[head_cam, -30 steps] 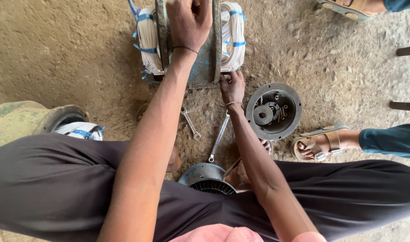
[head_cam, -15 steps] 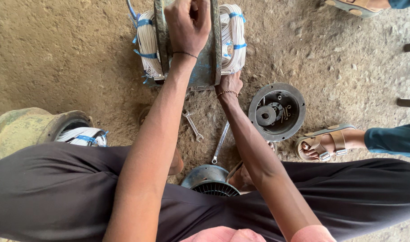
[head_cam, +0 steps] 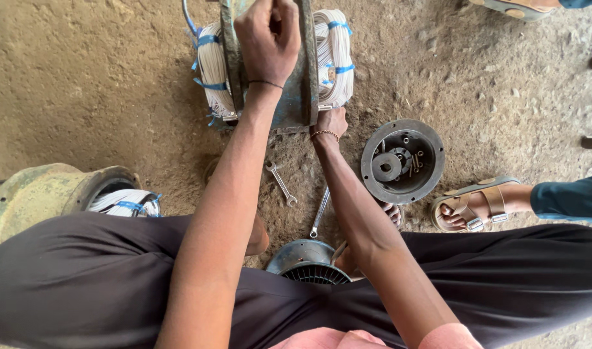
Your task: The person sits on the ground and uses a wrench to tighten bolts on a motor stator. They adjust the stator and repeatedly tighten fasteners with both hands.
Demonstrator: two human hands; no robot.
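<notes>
Nearest the camera, dark trousers (head_cam: 82, 278) stretch across the person's knees, and between the legs a round grey fan cover (head_cam: 307, 262) lies on the dirt floor (head_cam: 82, 84). Just beyond it two spanners (head_cam: 300, 197) rest on the ground between the forearms. To the left, a greenish motor housing (head_cam: 47, 190) with white windings lies on its side; to the right sits a round end plate (head_cam: 402, 160) with small parts in it, and just beside that another person's sandalled foot (head_cam: 473, 203). Farther out, the right hand (head_cam: 331, 121) presses against the lower right edge of a motor stator (head_cam: 270, 61), its grip partly hidden, so I cannot tell whether it clasps anything. Farthest, the left hand (head_cam: 269, 40) is clenched in a fist on top of the stator's blue-grey metal body, between the white coil bundles tied with blue tape.
</notes>
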